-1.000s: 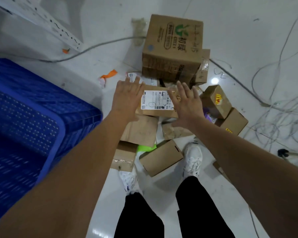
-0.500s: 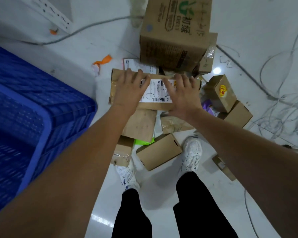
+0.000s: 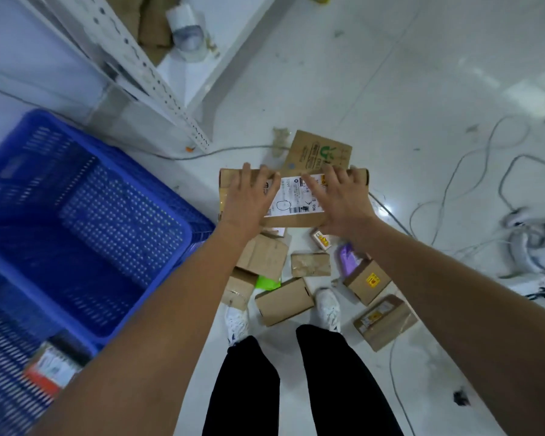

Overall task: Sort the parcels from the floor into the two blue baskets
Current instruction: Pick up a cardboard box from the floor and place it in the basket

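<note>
I hold a flat brown cardboard parcel with a white shipping label up off the floor. My left hand grips its left part and my right hand grips its right part, fingers curled over the far edge. A blue plastic basket stands to the left, its mesh bottom showing. A second blue basket sits at the lower left with a red and white parcel in it. Several brown parcels lie on the floor around my feet.
A bigger carton with green print stands behind the held parcel. A white perforated shelf post slants at the upper left. Grey cables trail over the white floor at the right, near white equipment. A purple item lies among the parcels.
Both hands closed on the labelled parcel and raised it off the pile. The view lifted and swung left, so both baskets and the shelf post now show.
</note>
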A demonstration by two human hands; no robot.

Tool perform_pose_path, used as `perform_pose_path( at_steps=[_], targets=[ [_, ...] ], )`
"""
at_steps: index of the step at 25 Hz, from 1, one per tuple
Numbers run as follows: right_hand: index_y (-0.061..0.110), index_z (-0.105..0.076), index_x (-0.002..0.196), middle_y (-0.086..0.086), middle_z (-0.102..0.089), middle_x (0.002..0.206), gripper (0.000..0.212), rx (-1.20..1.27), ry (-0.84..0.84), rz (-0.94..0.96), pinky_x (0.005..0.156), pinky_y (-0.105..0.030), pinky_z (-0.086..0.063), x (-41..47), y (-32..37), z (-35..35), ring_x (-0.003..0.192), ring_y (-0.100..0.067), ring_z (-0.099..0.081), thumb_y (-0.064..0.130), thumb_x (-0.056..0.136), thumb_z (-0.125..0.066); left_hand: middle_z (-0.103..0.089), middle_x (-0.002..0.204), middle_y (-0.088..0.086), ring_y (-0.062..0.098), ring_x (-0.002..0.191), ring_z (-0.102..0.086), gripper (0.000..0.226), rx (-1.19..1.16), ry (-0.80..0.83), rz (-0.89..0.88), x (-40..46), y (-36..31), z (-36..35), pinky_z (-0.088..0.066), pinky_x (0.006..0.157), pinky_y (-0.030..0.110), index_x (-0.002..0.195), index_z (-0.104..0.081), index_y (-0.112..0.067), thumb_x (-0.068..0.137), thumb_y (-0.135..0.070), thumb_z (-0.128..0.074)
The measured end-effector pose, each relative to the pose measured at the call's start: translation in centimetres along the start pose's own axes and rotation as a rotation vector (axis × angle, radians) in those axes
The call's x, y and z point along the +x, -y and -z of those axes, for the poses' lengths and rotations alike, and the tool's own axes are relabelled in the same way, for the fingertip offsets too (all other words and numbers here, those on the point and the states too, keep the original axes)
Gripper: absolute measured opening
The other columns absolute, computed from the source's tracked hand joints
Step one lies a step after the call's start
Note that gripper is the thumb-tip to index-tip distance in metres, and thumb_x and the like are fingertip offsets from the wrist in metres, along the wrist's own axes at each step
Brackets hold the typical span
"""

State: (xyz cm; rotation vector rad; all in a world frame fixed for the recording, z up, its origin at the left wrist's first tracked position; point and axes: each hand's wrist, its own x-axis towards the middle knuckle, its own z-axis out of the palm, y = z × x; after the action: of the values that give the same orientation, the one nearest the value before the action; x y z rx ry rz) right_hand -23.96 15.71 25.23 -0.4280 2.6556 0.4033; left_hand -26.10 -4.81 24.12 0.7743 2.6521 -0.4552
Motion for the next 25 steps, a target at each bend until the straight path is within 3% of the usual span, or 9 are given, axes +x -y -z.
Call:
perform_pose_path(
  at_steps=[5, 10, 13, 17, 20, 25],
  targets=[
    [0.029, -0.010, 0.152, -0.016, -0.034, 0.143, 0.117, -0.065, -0.051, 0.149, 0.107, -0.049, -0.029, -2.7, -0.2, 9.3, 0.131, -0.033, -0.035, 0.067, 0.062, -0.074, -0.024, 0.145, 0.013, 0.039, 0.130, -0.029, 0.108, -0.048, -0.001, 0.172, -6.8, 2.3, 6.6, -0.029, 0.101, 0.052, 0.144, -0.012, -0.020, 0.063, -0.051, -0.075],
    [0.029, -0.019, 0.150, -0.014, -0.033, 0.145, 0.115, -0.110, -0.169, 0.350, 0.106, -0.049, -0.028, -6.3, 2.2, 17.4, 0.130, -0.032, -0.036, 0.081, 0.057, -0.063, -0.035, 0.138, 0.012, 0.031, 0.123, -0.036, 0.113, -0.191, -0.061, 0.388, -16.8, 4.9, 10.8, -0.030, 0.101, 0.046, 0.141, -0.019, -0.021, 0.055, -0.074, -0.069],
    [0.028, -0.020, 0.150, -0.012, -0.035, 0.144, 0.117, -0.147, -0.214, 0.449, 0.104, -0.049, -0.030, -8.4, 5.2, 21.4, 0.129, -0.030, -0.037, 0.078, 0.055, -0.067, -0.041, 0.131, 0.008, 0.028, 0.117, -0.041, 0.115, -0.208, -0.075, 0.493, -22.8, 6.0, 12.2, -0.032, 0.097, 0.045, 0.140, -0.024, -0.021, 0.051, -0.086, -0.059],
    [0.029, -0.015, 0.151, -0.010, -0.031, 0.144, 0.119, -0.168, -0.249, 0.599, 0.104, -0.046, -0.031, -11.0, 12.7, 27.7, 0.130, -0.029, -0.034, 0.067, 0.054, -0.074, -0.041, 0.132, 0.006, 0.027, 0.116, -0.043, 0.119, -0.240, -0.065, 0.644, -32.8, 9.2, 12.8, -0.033, 0.098, 0.045, 0.141, -0.025, -0.020, 0.049, -0.092, -0.047],
    [0.031, -0.015, 0.151, -0.008, -0.032, 0.143, 0.116, -0.175, -0.270, 0.660, 0.105, -0.046, -0.029, -13.1, 19.7, 30.1, 0.132, -0.028, -0.033, 0.069, 0.057, -0.072, -0.038, 0.137, 0.006, 0.028, 0.122, -0.039, 0.118, -0.256, -0.058, 0.707, -40.1, 11.4, 10.8, -0.030, 0.103, 0.047, 0.145, -0.021, -0.020, 0.053, -0.084, -0.059],
    [0.034, -0.016, 0.149, -0.007, -0.036, 0.142, 0.114, -0.211, -0.293, 0.778, 0.108, -0.048, -0.030, -17.1, 33.5, 32.5, 0.129, -0.028, -0.037, 0.079, 0.055, -0.063, -0.040, 0.134, 0.005, 0.027, 0.119, -0.041, 0.117, -0.292, -0.035, 0.815, -53.3, 14.7, 5.1, -0.032, 0.100, 0.046, 0.144, -0.023, -0.019, 0.053, -0.082, -0.060]
  ],
)
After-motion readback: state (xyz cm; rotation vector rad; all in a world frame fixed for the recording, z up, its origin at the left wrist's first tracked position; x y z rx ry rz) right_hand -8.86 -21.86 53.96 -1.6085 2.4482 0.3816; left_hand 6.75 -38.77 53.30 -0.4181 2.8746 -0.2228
